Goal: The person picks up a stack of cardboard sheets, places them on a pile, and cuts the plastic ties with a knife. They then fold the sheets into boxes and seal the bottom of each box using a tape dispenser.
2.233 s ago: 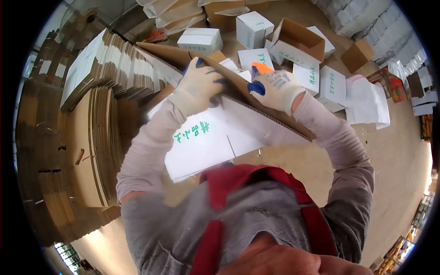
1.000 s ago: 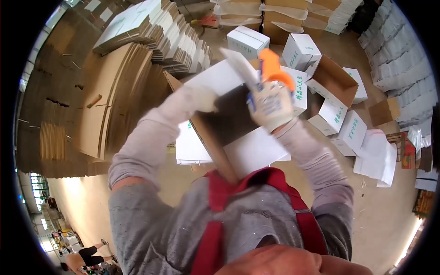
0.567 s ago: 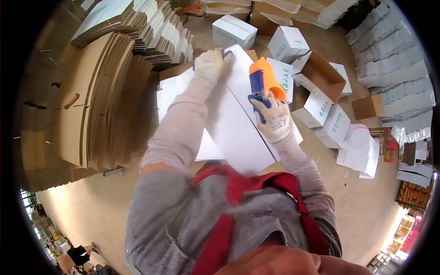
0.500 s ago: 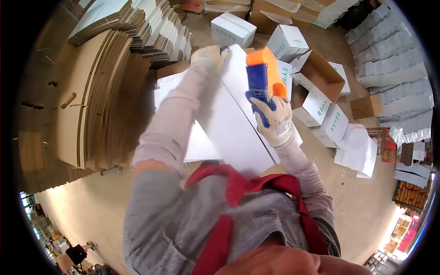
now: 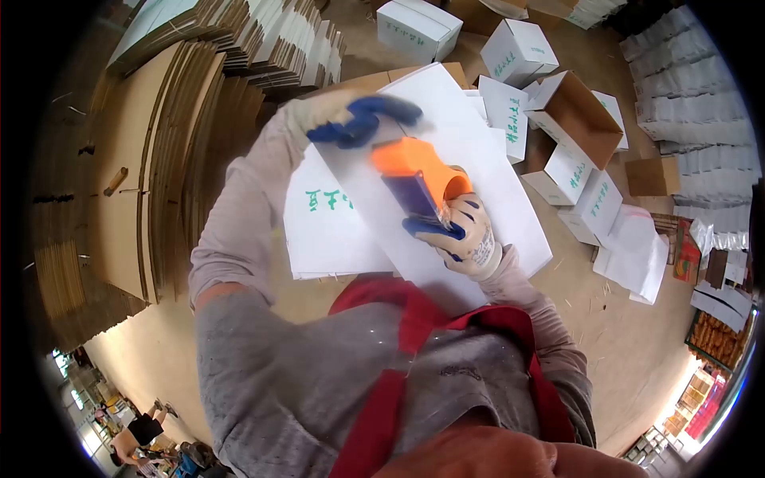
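Note:
My right hand [image 5: 466, 231], in a white glove with blue-coated fingers, is wrapped round the handle of an orange and blue tape dispenser [image 5: 414, 163]. The dispenser is over a flat white carton [image 5: 502, 211] in front of my chest. At the carton's far left edge is my left hand [image 5: 358, 119], gloved alike and smeared by motion, its fingers stretched out and nothing held in them. Partly under that carton lies another white cardboard piece [image 5: 327, 247] with green writing.
Stacks of flattened brown cardboard [image 5: 151, 159] and white cartons [image 5: 295, 48] stand on the left. White boxes [image 5: 518, 52] with green writing lie ahead and right, beside an open box [image 5: 578, 115]. Tall white stacks [image 5: 677, 119] line the far right. A person [image 5: 139, 434] is behind, lower left.
The tape dispenser has moved left and towards me, over the carton. My left hand has come off its grip on the carton's far edge and opened. The seam no longer shows on the upper face.

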Action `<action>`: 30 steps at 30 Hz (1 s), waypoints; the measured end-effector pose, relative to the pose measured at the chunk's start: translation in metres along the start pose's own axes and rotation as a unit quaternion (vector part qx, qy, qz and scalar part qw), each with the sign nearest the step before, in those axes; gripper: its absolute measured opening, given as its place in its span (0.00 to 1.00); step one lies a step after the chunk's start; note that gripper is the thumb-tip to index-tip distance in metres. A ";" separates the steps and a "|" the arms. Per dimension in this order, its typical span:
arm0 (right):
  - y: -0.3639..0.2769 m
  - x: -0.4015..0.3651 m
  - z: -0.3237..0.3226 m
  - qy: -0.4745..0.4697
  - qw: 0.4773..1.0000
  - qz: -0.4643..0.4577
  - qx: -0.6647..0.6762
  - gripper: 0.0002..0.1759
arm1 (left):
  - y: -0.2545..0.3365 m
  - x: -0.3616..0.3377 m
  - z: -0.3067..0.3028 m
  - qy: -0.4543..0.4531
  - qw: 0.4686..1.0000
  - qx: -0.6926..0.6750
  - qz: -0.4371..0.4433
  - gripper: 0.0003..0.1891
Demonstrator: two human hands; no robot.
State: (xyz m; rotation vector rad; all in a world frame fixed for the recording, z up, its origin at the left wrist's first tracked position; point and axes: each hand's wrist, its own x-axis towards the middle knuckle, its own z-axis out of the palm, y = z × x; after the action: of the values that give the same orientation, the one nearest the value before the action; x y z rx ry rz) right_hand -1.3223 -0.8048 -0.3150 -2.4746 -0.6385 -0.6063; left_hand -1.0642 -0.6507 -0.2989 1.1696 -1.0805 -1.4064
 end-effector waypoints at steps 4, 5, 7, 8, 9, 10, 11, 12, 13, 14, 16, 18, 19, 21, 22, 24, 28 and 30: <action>0.002 0.000 -0.005 0.003 1.000 0.003 0.027 0.21 | 0.001 0.022 0.010 -0.076 0.996 0.006 -0.042 0.48; 0.002 -0.002 -0.006 0.003 1.000 0.003 0.025 0.21 | 0.003 0.025 0.013 -0.064 0.996 0.021 -0.056 0.44; 0.003 -0.004 -0.009 0.006 0.999 0.011 0.039 0.20 | 0.004 0.024 0.011 -0.068 0.997 0.007 -0.043 0.36; 0.004 -0.006 -0.008 0.009 0.999 0.009 0.038 0.20 | 0.004 0.022 0.015 -0.052 0.998 0.011 -0.023 0.32; 0.007 -0.010 -0.005 0.013 0.999 0.006 0.041 0.20 | 0.003 0.018 0.020 -0.034 0.999 0.014 -0.003 0.27; 0.008 -0.012 -0.004 0.019 0.999 0.001 0.044 0.20 | -0.002 0.013 0.025 0.004 0.999 -0.042 -0.028 0.21; 0.009 -0.012 -0.005 0.024 0.999 -0.005 0.045 0.20 | 0.000 0.010 0.030 0.022 0.994 -0.086 -0.069 0.16; 0.010 -0.011 -0.006 0.014 0.998 -0.004 0.057 0.20 | -0.018 0.012 0.037 0.081 0.989 -0.122 -0.033 0.16; 0.011 -0.010 -0.007 0.006 0.998 -0.002 0.069 0.20 | -0.022 0.014 0.043 0.138 0.978 -0.156 0.003 0.15; 0.014 -0.009 -0.010 0.004 0.997 0.004 0.082 0.21 | -0.018 0.009 0.036 0.129 0.988 -0.087 0.007 0.14; 0.016 -0.009 -0.016 0.022 0.988 0.070 0.138 0.19 | -0.004 0.007 0.023 0.243 0.940 0.237 -0.024 0.13; 0.014 -0.023 -0.016 0.085 0.966 0.199 0.143 0.16 | 0.061 0.001 0.018 0.405 0.753 0.516 -0.058 0.12; 0.023 -0.017 -0.023 0.037 0.917 0.276 0.286 0.19 | 0.035 -0.013 -0.046 0.514 0.672 0.526 -0.087 0.12; 0.026 -0.019 -0.023 0.070 0.895 0.272 0.347 0.18 | 0.060 -0.020 -0.065 0.492 0.706 0.467 -0.202 0.12; 0.026 -0.020 -0.023 0.078 0.897 0.267 0.342 0.18 | 0.056 -0.014 -0.062 0.486 0.773 0.379 -0.149 0.12; 0.019 -0.026 -0.024 0.089 0.886 0.288 0.351 0.19 | 0.051 -0.015 -0.045 0.417 0.901 0.087 -0.085 0.15; 0.028 -0.055 -0.010 0.154 0.910 0.240 0.300 0.18 | 0.025 -0.003 0.006 0.268 0.961 -0.070 0.003 0.20; 0.029 -0.049 -0.009 0.146 0.896 0.242 0.341 0.17 | 0.012 0.011 0.027 0.383 0.920 0.082 -0.036 0.17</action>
State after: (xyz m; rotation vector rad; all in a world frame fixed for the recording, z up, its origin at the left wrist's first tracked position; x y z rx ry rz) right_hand -1.3480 -0.8471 -0.3447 -1.7287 -0.0659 -0.4387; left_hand -1.0898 -0.6622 -0.2844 1.6972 -0.5958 -0.7754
